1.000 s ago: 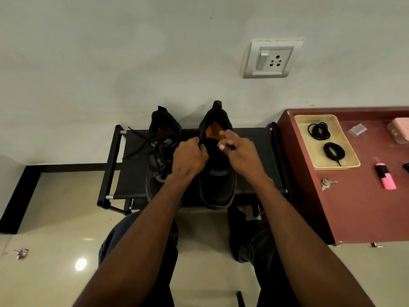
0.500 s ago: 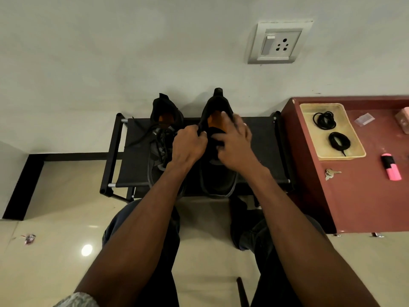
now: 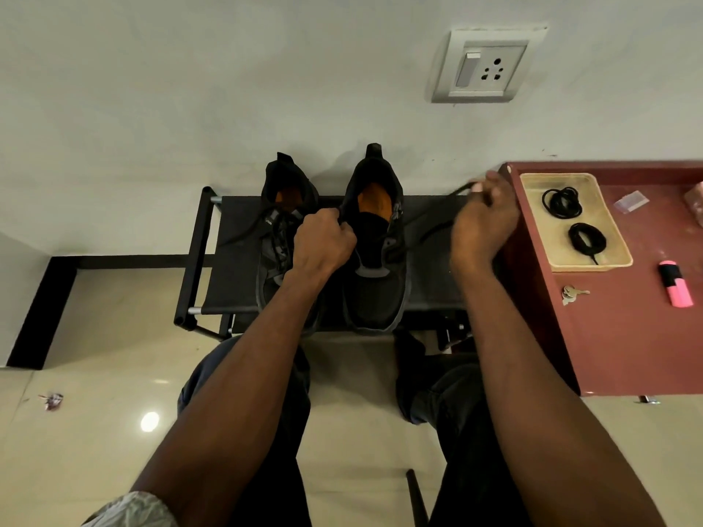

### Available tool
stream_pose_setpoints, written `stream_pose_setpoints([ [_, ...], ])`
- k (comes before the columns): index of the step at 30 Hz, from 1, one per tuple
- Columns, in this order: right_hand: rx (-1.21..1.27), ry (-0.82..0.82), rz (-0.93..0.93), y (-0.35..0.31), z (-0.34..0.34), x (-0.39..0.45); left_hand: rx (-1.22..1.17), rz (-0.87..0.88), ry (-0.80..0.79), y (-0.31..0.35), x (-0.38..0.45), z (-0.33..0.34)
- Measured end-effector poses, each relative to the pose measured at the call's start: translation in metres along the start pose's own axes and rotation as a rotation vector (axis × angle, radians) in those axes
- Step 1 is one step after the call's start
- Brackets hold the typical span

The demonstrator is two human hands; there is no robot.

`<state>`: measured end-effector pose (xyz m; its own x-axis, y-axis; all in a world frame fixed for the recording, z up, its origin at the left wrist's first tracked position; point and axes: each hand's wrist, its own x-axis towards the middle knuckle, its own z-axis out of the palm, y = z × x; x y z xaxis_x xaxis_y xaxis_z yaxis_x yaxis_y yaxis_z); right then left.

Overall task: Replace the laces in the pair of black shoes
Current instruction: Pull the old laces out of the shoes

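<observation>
Right hand (image 3: 485,222) pinches lace (image 3: 430,232) at table edge (image 3: 511,207); left hand (image 3: 323,241) grips shoe (image 3: 374,260)

shoes (image 3: 374,260): black, orange insoles | rack (image 3: 236,256): black fabric, black frame | table (image 3: 627,336) right of rack: dark red | tray (image 3: 532,207) on table: pale yellow | coiled laces (image 3: 562,202) in tray: black | marker (image 3: 675,284) on table: pink, black cap | wall (image 3: 190,89): off-white | floor (image 3: 95,374): glossy beige
</observation>
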<state>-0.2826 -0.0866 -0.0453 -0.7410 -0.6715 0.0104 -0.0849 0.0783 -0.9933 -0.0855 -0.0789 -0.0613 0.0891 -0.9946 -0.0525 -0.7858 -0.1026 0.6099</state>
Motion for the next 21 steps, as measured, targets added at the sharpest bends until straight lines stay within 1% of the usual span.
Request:
stream_pose_setpoints([
  [1,0.015,0.078,0.061,0.002,-0.004,0.009,-0.01,-0.001,0.004,-0.001,0.0,0.0],
  [2,-0.05,0.1,0.073,0.003,-0.007,0.013,-0.019,0.0,0.006,-0.001,0.0,0.0],
  [3,-0.169,0.083,0.021,0.003,-0.008,0.013,-0.026,0.0,0.009,-0.002,0.001,0.0],
  [4,-0.279,0.027,-0.077,0.004,-0.008,0.01,-0.033,-0.001,0.01,-0.002,0.001,0.0],
  [6,-0.395,-0.187,-0.298,-0.001,-0.004,-0.001,-0.051,-0.005,0.007,-0.001,0.0,0.001],
  [8,-0.485,-0.5,-0.481,-0.003,0.005,-0.018,-0.059,-0.01,0.005,0.0,0.0,0.002],
  [9,-0.598,-0.662,-0.567,-0.002,0.009,-0.03,-0.054,-0.014,0.009,0.001,0.0,0.002],
  [10,-0.738,-0.81,-0.63,0.001,0.013,-0.04,-0.047,-0.02,0.015,0.001,0.0,0.001],
  [11,-0.865,-0.921,-0.667,0.004,0.016,-0.051,-0.043,-0.025,0.02,0.001,0.0,0.001],
  [12,-0.95,-0.989,-0.689,0.009,0.018,-0.056,-0.043,-0.027,0.022,0.001,0.0,0.001],
  [13,-0.991,-1.015,-0.708,0.014,0.019,-0.059,-0.047,-0.03,0.021,0.001,0.0,0.001],
  [15,-0.968,-1.005,-0.736,0.023,0.021,-0.058,-0.052,-0.029,0.014,0.001,0.0,0.002],
  [17,-0.844,-1.009,-0.72,0.027,0.024,-0.055,-0.05,-0.014,0.013,0.002,0.0,0.002],
  [18,-0.752,-0.996,-0.672,0.027,0.026,-0.053,-0.044,-0.007,0.016,0.002,-0.001,0.001],
  [19,-0.657,-0.94,-0.591,0.024,0.026,-0.051,-0.04,0.0,0.019,0.002,0.0,0.002],
  [21,-0.444,-0.7,-0.386,0.015,0.021,-0.041,-0.041,-0.004,0.013,0.002,0.0,0.003],
])
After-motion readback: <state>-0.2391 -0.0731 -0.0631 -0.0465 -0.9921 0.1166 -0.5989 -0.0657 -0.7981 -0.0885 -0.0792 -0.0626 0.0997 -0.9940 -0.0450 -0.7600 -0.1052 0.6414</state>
